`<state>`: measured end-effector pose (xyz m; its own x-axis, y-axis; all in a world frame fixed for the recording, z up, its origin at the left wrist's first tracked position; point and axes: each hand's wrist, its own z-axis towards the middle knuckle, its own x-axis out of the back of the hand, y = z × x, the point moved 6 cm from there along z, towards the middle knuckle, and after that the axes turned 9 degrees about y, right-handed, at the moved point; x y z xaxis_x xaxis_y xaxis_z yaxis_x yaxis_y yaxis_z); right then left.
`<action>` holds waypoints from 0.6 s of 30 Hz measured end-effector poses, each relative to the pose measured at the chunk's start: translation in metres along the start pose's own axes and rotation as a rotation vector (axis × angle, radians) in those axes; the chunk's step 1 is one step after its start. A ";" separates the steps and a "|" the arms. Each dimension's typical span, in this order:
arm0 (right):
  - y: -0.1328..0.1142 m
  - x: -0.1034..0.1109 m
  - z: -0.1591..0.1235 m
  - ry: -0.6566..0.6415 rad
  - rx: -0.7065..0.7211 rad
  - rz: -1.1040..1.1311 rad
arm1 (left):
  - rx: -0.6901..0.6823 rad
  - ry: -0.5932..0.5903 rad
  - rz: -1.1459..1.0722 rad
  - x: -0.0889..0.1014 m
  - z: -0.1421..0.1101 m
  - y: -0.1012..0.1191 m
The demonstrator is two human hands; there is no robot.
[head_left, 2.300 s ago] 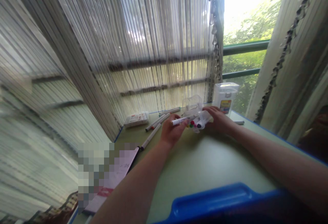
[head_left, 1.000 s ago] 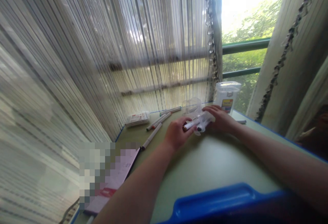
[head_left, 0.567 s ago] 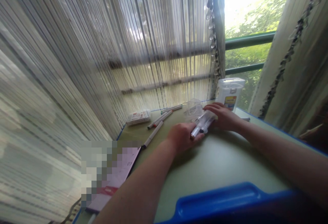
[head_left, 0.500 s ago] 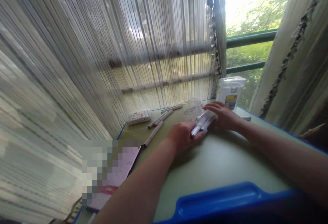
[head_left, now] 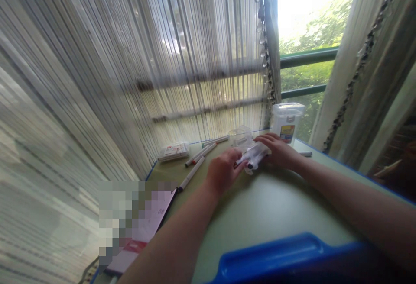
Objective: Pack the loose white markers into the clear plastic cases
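A clear plastic marker case (head_left: 260, 154) lies tilted on the table with its lid (head_left: 241, 137) swung open. My right hand (head_left: 279, 152) is closed around the case's far right side, fingers over the top. My left hand (head_left: 224, 169) is at the case's near left side, thumb and fingers pinched on a pale marker (head_left: 239, 160), mostly hidden by the fingers. A dark marker end (head_left: 250, 166) shows inside the case. Left of my hands lie several loose white markers (head_left: 192, 173), some with orange or green ends.
A tall clear container (head_left: 287, 121) with a yellow label stands behind my right hand, a marker (head_left: 305, 154) beside it. A flat clear box (head_left: 173, 151) sits at the back left. A pink-white booklet (head_left: 152, 214) lies left; a blue tray edge (head_left: 269, 249) is in front.
The marker with the brownish end, which stuck out between my left thumb and fingers, has shifted left and is now mostly covered. The view has swung slightly right.
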<state>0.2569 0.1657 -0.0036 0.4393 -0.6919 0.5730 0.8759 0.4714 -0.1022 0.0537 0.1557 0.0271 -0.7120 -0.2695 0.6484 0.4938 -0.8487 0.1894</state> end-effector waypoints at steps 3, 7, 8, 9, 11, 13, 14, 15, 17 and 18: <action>0.000 0.000 0.000 0.012 -0.004 -0.006 | -0.070 -0.020 0.017 0.000 0.000 0.004; 0.002 0.000 -0.002 0.023 -0.005 -0.034 | -0.149 -0.065 0.059 -0.002 -0.003 0.010; 0.003 -0.001 -0.002 0.023 -0.003 -0.042 | -0.159 -0.075 0.064 -0.003 -0.004 0.011; 0.003 -0.001 -0.002 0.021 0.000 -0.049 | -0.162 -0.080 0.065 -0.004 -0.004 0.011; 0.003 -0.002 -0.003 0.018 0.004 -0.059 | -0.158 -0.085 0.058 -0.004 -0.004 0.011; 0.003 -0.002 -0.003 0.020 0.000 -0.064 | -0.144 -0.083 0.052 -0.004 -0.004 0.011; 0.003 -0.002 -0.003 0.022 -0.004 -0.065 | -0.135 -0.078 0.053 -0.004 -0.003 0.010; 0.003 -0.001 -0.002 0.024 -0.010 -0.066 | -0.128 -0.074 0.055 -0.003 -0.003 0.010; 0.004 -0.001 -0.002 0.027 -0.018 -0.068 | -0.124 -0.069 0.064 -0.002 -0.002 0.011; 0.004 -0.001 -0.002 0.026 -0.020 -0.068 | -0.122 -0.065 0.070 -0.002 -0.002 0.011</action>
<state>0.2604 0.1668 -0.0064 0.3830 -0.7360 0.5583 0.9078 0.4116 -0.0801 0.0593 0.1460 0.0264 -0.6418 -0.3033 0.7043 0.4739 -0.8790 0.0532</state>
